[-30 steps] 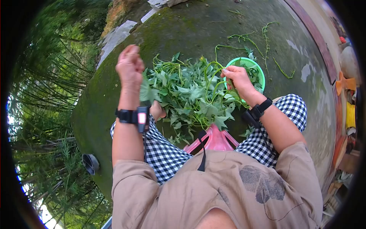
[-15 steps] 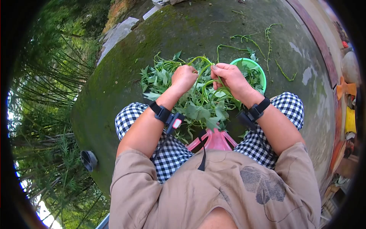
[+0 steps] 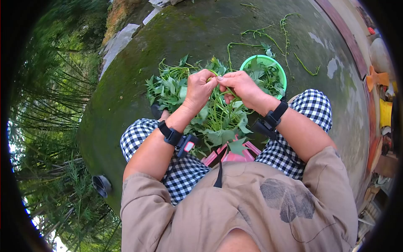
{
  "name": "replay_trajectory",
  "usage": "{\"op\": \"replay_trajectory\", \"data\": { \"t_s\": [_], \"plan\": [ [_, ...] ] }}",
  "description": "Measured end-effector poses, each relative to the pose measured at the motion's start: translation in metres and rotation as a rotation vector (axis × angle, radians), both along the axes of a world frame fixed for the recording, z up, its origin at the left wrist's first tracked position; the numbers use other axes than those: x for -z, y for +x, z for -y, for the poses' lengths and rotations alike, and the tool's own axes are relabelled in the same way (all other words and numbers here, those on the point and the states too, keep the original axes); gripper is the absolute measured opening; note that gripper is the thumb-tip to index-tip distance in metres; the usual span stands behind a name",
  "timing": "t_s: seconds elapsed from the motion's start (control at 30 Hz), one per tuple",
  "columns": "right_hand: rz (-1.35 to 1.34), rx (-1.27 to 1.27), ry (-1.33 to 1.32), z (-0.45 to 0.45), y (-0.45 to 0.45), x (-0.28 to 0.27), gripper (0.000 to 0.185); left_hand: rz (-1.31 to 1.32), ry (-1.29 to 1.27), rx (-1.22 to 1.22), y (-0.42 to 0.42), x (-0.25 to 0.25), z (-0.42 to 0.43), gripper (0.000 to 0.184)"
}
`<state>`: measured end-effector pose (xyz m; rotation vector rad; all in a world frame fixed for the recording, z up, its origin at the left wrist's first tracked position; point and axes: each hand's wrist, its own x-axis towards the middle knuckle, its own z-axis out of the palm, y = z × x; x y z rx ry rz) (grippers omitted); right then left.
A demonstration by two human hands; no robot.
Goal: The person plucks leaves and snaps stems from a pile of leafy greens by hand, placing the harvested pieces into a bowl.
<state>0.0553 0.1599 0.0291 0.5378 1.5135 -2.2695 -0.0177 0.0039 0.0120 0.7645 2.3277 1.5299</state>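
Both hands meet over a heap of leafy green vines (image 3: 220,115) that lies between my knees. My left hand (image 3: 200,87) pinches a green vine stem near its fingertips. Right beside it, my right hand (image 3: 241,87) grips the same stem between thumb and forefinger, with more stems hanging below its fingers. A green basin (image 3: 281,70) holding picked leaves (image 3: 266,77) stands just beyond my right hand. Part of a pink plastic stool (image 3: 235,157) shows under the heap.
Stripped vine stems (image 3: 286,38) lie on the mossy concrete ground (image 3: 193,33) past the basin. At far left are a dark pot (image 3: 101,185) and dense greenery. An orange stool (image 3: 376,78) and a yellow container (image 3: 385,112) stand along the right edge.
My two hands have come together until their fingertips almost touch on the stem. The whole view has shifted slightly, moving the basin and ground stems left and up.
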Motion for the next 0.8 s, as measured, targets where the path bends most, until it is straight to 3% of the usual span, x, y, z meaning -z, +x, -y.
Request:
{"op": "replay_trajectory", "data": {
  "t_s": [0.03,0.17,0.2,0.3,0.33,0.47,0.73,0.8],
  "plan": [
    [0.014,0.003,0.016,0.001,0.001,0.001,0.029,-0.191,-0.034,0.029,0.0,0.003,0.0,0.013],
    [-0.113,-0.081,0.165,0.005,-0.001,0.009,0.026,-0.239,-0.102,-0.094,-0.001,0.002,0.005,0.013],
    [-0.2,-0.145,0.309,0.004,-0.002,0.007,0.024,-0.219,-0.032,-0.155,-0.007,0.006,0.008,0.012],
    [-0.351,-0.083,0.417,0.012,-0.003,0.026,0.024,0.056,0.041,-0.269,-0.016,0.012,0.013,0.012],
    [-0.381,-0.082,0.431,0.013,-0.003,0.026,0.023,-0.005,0.059,-0.271,-0.016,0.01,0.012,0.013],
    [-0.297,0.018,0.404,0.023,0.0,0.016,0.022,0.991,0.406,-0.26,-0.015,0.005,0.011,0.014],
    [-0.231,0.079,0.468,0.009,-0.007,0.022,0.022,0.65,0.254,-0.161,-0.007,-0.009,0.005,0.006],
    [-0.248,0.066,0.457,0.011,-0.005,0.024,0.022,0.679,0.291,-0.214,-0.009,-0.004,0.008,0.006]
  ]
}}
